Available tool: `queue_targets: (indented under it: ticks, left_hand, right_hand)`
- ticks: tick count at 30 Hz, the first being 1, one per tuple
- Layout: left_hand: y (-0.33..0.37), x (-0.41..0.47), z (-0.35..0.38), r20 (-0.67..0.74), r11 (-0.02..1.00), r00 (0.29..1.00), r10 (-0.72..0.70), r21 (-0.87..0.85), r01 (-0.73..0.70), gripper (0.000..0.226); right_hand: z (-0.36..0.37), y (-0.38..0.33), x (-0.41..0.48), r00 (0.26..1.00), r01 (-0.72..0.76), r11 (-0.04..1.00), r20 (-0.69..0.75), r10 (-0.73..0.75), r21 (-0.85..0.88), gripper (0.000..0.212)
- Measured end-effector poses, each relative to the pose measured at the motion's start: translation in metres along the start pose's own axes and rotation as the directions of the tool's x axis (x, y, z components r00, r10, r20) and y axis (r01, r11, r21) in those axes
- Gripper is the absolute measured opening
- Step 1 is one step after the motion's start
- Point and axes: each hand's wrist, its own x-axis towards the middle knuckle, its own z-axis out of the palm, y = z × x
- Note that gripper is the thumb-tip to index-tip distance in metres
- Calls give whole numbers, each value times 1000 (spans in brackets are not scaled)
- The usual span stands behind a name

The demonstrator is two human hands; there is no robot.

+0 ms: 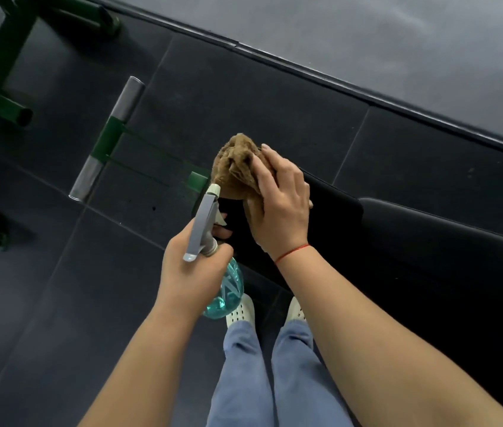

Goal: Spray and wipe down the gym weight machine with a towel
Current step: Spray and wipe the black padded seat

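The brown towel (237,164) sits bunched just above the middle of the frame, on the near end of the weight machine's black pad (398,241), which runs off to the right edge. It is crumpled into a wad, probably so that it gives a thick rubbing surface.

The right hand (277,204) lies palm down on it. Its fingers (264,171) are nearly straight and slightly spread, pressing the cloth onto the pad, and the wrist is level with the forearm reaching in from the lower right. The thumb is hidden.

Just left of it, the left hand (191,266) grips the neck of the spray bottle (225,291). The fingers are curled round it with the tips by the trigger, and the nozzle points towards the towel, seemingly ready for another squirt.

The machine's green frame (111,140) stretches to the upper left over the dark floor (59,303).
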Motion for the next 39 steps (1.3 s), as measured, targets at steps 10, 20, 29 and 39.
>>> queue_targets:
  ticks: [10, 20, 29, 39]
  left_hand:
    - [1, 11, 13, -22, 1000, 999, -25, -9, 24, 25]
    - [7, 12, 18, 51, 983, 996, 74, 165, -82, 30]
    - [5, 22, 19, 48, 995, 997, -64, 77, 60, 22]
    - [0, 27, 15, 143, 997, 989, -45, -48, 52, 29]
  right_hand:
    - [-35, 84, -6, 653, -756, 654, 91, 751, 29, 54]
    - [-37, 36, 92, 845, -343, 924, 486, 226, 168, 64]
    - [-15, 13, 139, 745, -364, 930, 618, 251, 61, 25]
    - [-31, 74, 120, 573, -495, 850, 666, 477, -183, 28]
